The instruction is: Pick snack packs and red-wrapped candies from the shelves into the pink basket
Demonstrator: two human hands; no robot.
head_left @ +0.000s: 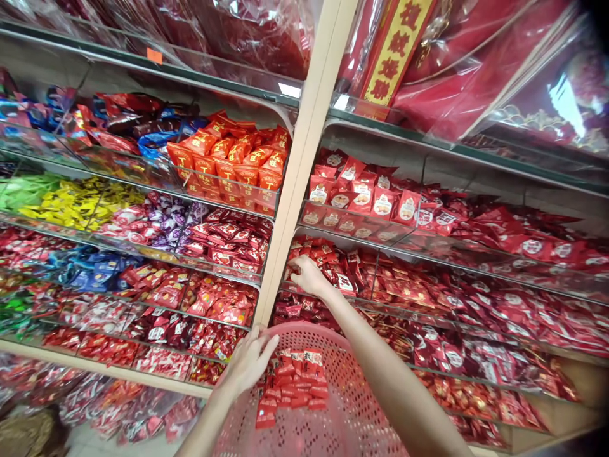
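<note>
A pink perforated plastic basket (354,381) is in front of me, its far rim against the shelves. Inside it lies a bunch of small red candy packets (295,387) with dark writing. My left hand (252,358) is closed over the basket's left rim, beside the wooden upright. My right hand (308,277) reaches over the basket into a shelf compartment of red-wrapped candies (345,270). Its fingers are bent in among the packets by the upright. Whatever they pinch is too small to make out.
A wooden upright (285,209) parts two banks of shelves with clear fronts. Orange-red packets (228,162) and yellow candies (80,200) fill compartments to the left. Red packets (361,190) sit above my right hand. Plastic-wrapped red goods (476,70) line the top. Bagged sweets (147,412) lie below left.
</note>
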